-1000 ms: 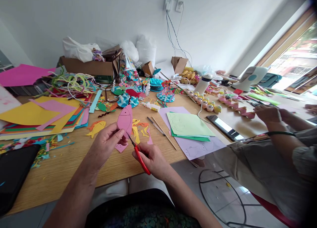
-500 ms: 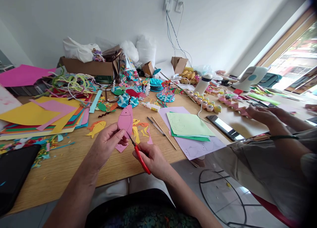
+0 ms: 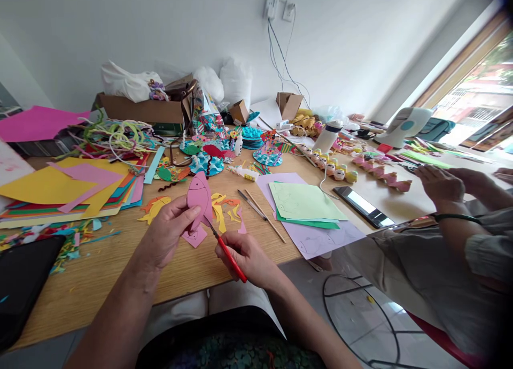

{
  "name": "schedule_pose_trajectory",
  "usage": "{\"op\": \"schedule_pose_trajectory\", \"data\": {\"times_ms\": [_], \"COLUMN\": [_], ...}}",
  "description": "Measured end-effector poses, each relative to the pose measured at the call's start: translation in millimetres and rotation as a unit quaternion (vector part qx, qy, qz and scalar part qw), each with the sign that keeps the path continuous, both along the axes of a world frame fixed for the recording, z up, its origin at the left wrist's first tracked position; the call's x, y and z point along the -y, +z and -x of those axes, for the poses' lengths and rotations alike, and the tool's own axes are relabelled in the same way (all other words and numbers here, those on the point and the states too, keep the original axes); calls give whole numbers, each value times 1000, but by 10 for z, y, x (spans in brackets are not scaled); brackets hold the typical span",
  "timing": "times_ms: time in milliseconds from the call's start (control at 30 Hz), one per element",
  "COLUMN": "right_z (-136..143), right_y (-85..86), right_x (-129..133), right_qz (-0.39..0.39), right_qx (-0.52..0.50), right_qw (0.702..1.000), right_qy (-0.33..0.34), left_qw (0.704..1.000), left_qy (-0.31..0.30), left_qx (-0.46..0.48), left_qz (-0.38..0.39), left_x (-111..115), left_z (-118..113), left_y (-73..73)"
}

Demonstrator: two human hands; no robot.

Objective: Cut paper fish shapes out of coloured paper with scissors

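Note:
My left hand (image 3: pixel 173 227) pinches a pink paper fish (image 3: pixel 199 197) upright above the table, its dark drawn outline and eye facing me. My right hand (image 3: pixel 246 256) grips a pair of red-handled scissors (image 3: pixel 231 259), fingers wrapped round the handles. The blades meet the lower right edge of the pink paper. Beneath it on the wood lies a pink scrap (image 3: pixel 195 237). Yellow paper offcuts (image 3: pixel 218 211) are just behind the scissors, and a yellow paper fish (image 3: pixel 159 208) lies beyond my left hand.
Stacked coloured paper (image 3: pixel 40 190) and a dark tablet (image 3: pixel 28 283) are at left. A pen (image 3: pixel 251 204), green sheets (image 3: pixel 306 203) and a phone (image 3: pixel 364 207) lie to the right. Glue bottles and decorated paper crafts stand behind. Another person's hands (image 3: pixel 441 187) are at far right.
The pink fish has shifted slightly left and down in my left hand, and its edge has turned at the blades. The other person's hands have moved right, away from the pink row.

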State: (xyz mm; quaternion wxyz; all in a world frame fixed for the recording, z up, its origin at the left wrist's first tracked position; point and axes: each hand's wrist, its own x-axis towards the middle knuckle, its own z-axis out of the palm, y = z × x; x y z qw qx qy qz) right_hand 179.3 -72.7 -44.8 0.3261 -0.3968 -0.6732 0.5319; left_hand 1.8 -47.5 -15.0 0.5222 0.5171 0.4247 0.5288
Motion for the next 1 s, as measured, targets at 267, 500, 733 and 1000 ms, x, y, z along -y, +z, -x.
{"op": "schedule_pose_trajectory", "data": {"times_ms": [267, 500, 733, 1000], "right_z": [106, 166, 169, 183], "right_y": [-104, -131, -198, -151], "right_x": [49, 69, 73, 74], "right_qz": [164, 181, 171, 188], "right_qx": [-168, -220, -263, -236], "right_qw": [972, 958, 949, 953], "right_qy": [18, 14, 28, 25], "left_qw": [995, 992, 989, 987], "left_qy": [-5, 39, 45, 94], "left_qx": [98, 111, 131, 127], "left_qz": [36, 40, 47, 35], "left_x": [70, 93, 101, 100], "left_z": [-139, -208, -228, -258], "left_y": [3, -1, -79, -101]}}
